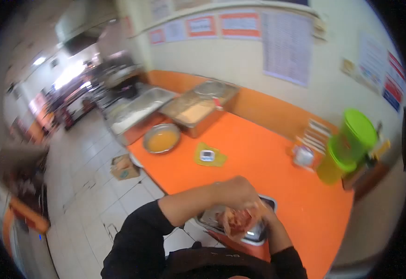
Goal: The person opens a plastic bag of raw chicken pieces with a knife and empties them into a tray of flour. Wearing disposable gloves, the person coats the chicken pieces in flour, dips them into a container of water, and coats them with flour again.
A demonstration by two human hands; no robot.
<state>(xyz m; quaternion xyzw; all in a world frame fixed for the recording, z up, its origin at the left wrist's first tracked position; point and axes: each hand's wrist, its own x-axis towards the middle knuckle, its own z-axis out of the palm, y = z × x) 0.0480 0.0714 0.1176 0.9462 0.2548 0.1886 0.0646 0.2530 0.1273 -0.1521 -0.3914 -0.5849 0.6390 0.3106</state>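
- Centrally, at the lower edge of an orange counter, two bare hands are together at the top of a clear plastic bag with reddish contents.
- The left hand reaches across from the left; the right hand meets it. Blur and overlap hide the fingers, so each hand's exact grip cannot be told.
- The bag is over a shiny, dark-edged tray-like object at the counter's near edge; whether they touch is unclear.
- Beyond the hands, a small white device with a dark screen is on a crumpled yellow-green item; its display is unreadable.
- Farther left, a round metal bowl holds something orange-yellow, near metal pans of pale food.
- At the right stand green containers, near a clear packet.
- On the wall, several sheets have orange-red borders, and a large page carries rows of print, all too blurred to read.
- A red, white and blue notice is equally illegible.
- Pale marks show on the dark clothing; no brand can be made out.
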